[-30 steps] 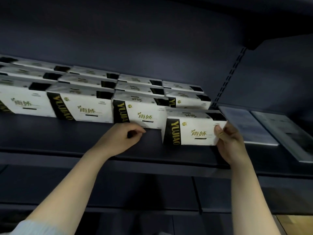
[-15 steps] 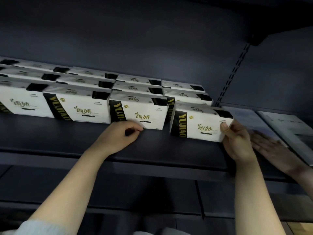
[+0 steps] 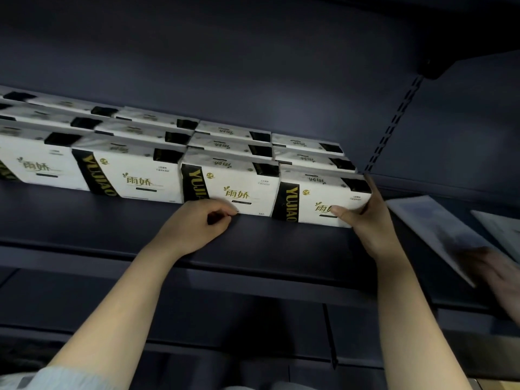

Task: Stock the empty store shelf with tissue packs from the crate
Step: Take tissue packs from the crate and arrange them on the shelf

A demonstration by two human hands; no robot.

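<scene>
The right hand (image 3: 365, 220) grips the last tissue pack (image 3: 320, 198) at its right end, the thumb on the front face and the fingers up along the side. This pack stands at the right end of the front row on the shelf (image 3: 253, 243), at about 2 o'clock from the left hand (image 3: 194, 226), and it touches the neighbouring pack (image 3: 230, 187) on its left. The left hand lies on the shelf board just in front of that neighbour, its fingers curled and holding nothing.

I judge the pack light and soft: a film wrapper over paper, which dents under a hard squeeze and may slide in the fingers. The short ends seem the best place to take it, with a gentle pressure.

The rows behind are full up to the back wall. At 3 o'clock the slotted upright (image 3: 394, 122) closes the bay, so no room remains for another pack there. In front of the row a free strip of board remains before the shelf edge. Further right flat printed sheets (image 3: 439, 229) lie, and a blurred other hand (image 3: 495, 268) is on them.
</scene>
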